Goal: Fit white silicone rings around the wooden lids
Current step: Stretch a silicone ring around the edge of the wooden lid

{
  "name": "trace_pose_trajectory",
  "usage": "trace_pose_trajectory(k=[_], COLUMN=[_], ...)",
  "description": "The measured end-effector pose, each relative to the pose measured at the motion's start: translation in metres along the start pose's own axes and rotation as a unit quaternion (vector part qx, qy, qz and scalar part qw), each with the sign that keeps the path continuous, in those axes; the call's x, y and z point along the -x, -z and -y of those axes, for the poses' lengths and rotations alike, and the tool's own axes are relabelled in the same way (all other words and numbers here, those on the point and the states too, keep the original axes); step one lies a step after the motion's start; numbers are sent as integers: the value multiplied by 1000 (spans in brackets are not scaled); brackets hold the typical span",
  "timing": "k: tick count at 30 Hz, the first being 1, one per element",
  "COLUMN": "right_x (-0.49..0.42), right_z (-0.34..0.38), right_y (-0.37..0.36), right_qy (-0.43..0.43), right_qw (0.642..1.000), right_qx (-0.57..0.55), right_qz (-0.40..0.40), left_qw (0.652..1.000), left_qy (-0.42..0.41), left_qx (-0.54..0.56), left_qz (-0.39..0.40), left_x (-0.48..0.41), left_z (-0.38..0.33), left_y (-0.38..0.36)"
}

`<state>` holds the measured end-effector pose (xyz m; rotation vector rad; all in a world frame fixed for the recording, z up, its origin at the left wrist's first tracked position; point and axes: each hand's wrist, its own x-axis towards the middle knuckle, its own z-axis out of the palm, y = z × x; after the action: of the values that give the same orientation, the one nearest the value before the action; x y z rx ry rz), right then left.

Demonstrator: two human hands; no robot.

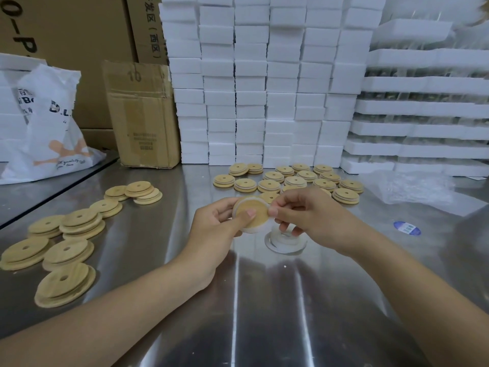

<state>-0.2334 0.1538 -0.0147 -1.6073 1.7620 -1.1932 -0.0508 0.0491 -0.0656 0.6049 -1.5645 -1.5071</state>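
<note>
Holds wooden lid (pixel 252 213) in left grip (pixel 214 225), thumb across its face. Pinches white silicone ring (pixel 248 230) at lid's right rim with right grip (pixel 309 215). Below on steel table (pixel 264 300): loose rings (pixel 285 243); bare lids (pixel 79 221) at left, ringed lids (pixel 296 178) behind.

A steel table (pixel 264 300) is carrying bare wooden lids (pixel 79 221) at left, ringed lids (pixel 295 181) farther back. White silicone rings (pixel 284 246) are lying mid-table.
</note>
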Motion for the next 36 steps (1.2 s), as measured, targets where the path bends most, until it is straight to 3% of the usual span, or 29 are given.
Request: trace_pose_trajectory(k=[14, 23, 26, 31, 36], right_x=[-1, 3, 3, 0, -1], right_z=[-4, 7, 4, -2, -1], right_y=[-8, -20, -25, -24, -11], right_qy=[-14, -3, 33, 45, 3], right_qw=[999, 997, 993, 993, 994], right_qx=[42, -8, 42, 15, -44], right_qz=[-23, -78, -107, -109, -96], left_qw=[995, 994, 991, 992, 999], left_qy=[16, -88, -108, -104, -46], left_qx=[95, -59, -73, -68, -26], left_qz=[18, 40, 44, 36, 13], left_x=[-7, -5, -2, -2, -6], left_z=[1, 2, 2, -1, -3], left_y=[9, 8, 4, 5, 9])
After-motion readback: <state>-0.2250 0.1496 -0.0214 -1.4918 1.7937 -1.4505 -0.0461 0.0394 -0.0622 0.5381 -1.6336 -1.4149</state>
